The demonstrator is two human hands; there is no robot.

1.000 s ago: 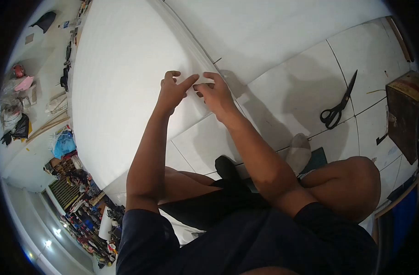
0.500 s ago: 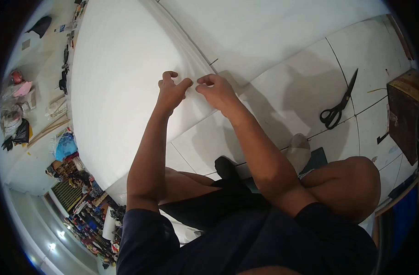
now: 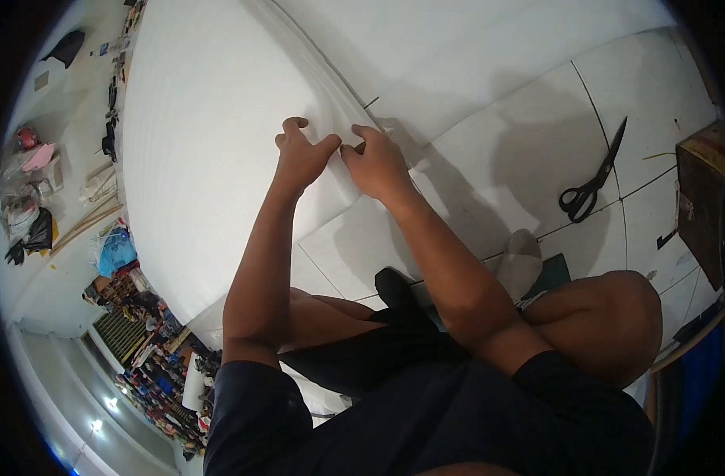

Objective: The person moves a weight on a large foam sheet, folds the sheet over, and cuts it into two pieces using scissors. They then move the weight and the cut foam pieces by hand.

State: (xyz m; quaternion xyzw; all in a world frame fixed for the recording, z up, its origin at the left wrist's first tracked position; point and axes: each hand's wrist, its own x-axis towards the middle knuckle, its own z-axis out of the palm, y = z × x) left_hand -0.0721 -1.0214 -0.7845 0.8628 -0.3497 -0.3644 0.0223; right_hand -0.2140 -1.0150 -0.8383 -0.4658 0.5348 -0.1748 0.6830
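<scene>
A large sheet of white cloth [image 3: 211, 143] lies over a broad, raised pad-like shape, with folds running along its right edge. On the cloth near that edge is my left hand [image 3: 302, 163], its thumb and forefinger spread apart and its other fingers partly hidden underneath. Close beside it, my right hand [image 3: 376, 165] has its fingers bent at the cloth's edge, seemingly pinching a fold. The thumbs of both hands nearly meet. Black-handled scissors [image 3: 592, 186] lie on the tiled floor to the right, away from both hands.
Another white sheet [image 3: 473, 55] spreads over the floor at the top. A brown box [image 3: 702, 198] stands at the far right. My bent knee [image 3: 608, 317] is at lower right. Plastic bags [image 3: 38, 230] and a blue bag [image 3: 116, 252] lie along the left.
My right hand has moved slightly left and down, closer to my left thumb, and its fingers have shifted on the cloth's edge. The view has shifted a little.
</scene>
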